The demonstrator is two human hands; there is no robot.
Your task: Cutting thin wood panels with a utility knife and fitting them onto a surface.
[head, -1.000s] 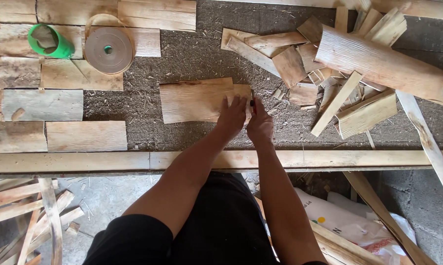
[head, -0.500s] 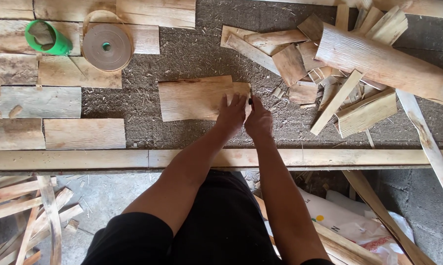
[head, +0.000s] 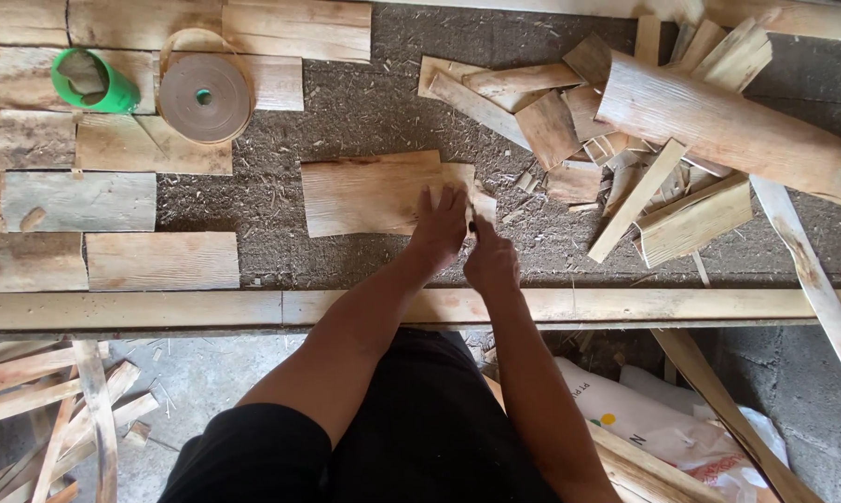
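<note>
My left hand (head: 439,228) presses flat, fingers spread, on the thin wood sheet (head: 369,194). My right hand (head: 490,261) pinches its right edge, fingers together. I judge it light, stiff and brittle; best held by the edges.

Even soft daylight, faint shadows, no glare, sharp focus throughout, slight wide-angle bend at edges
</note>
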